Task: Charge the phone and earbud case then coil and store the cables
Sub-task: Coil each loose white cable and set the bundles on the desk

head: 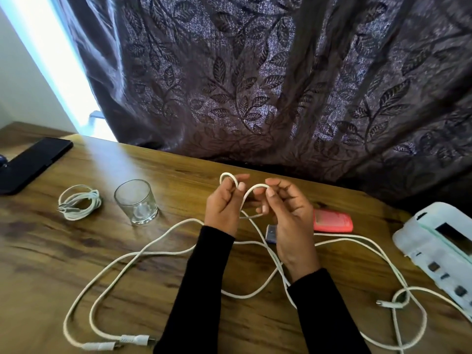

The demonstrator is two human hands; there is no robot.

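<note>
A long white cable (132, 256) sprawls in loose loops over the wooden table (51, 246). My left hand (224, 203) pinches a small loop of it at the fingertips. My right hand (288, 213) pinches the adjoining bend just beside it, above the table's middle. Two white connector ends (122, 341) lie near the front edge, and another plug (388, 304) lies at the right. A second white cable (79, 201) rests coiled at the left. The black phone (33, 163) lies at the far left. A pink earbud case (333, 221) sits behind my right hand.
An empty clear glass (136, 201) stands between the coiled cable and my hands. A white power strip (439, 251) lies at the right edge. A small blue object (271, 233) peeks out under my right wrist. A dark patterned curtain (255, 85) hangs behind the table.
</note>
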